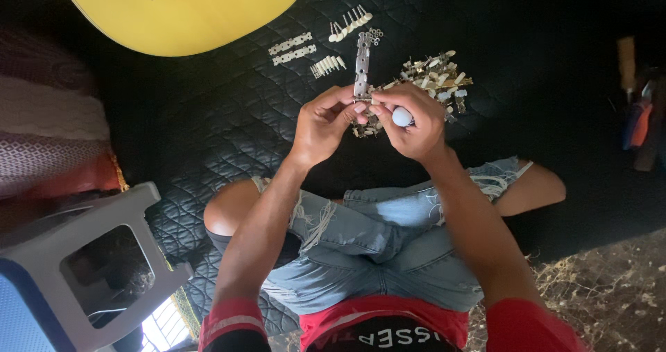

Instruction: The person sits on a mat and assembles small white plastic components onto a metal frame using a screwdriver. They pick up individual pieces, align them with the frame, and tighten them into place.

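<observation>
My left hand [322, 122] pinches the lower end of a long metal tuner plate [361, 64] that stands upright away from me. My right hand [411, 119] meets it at the same end and grips a small tool with a rounded white handle [402, 117]. Just behind both hands lies a pile of metal tuning pegs with cream knobs [433, 78] on the black quilted mat [229, 116]. I sit cross-legged in torn denim shorts.
A yellow guitar body [187, 12] lies at the top left. Two short metal plates [293, 49], rows of cream pegs [349, 22] and small screws sit beside it. A grey plastic stool [90, 255] stands at the lower left; tools [635, 109] rest at the right edge.
</observation>
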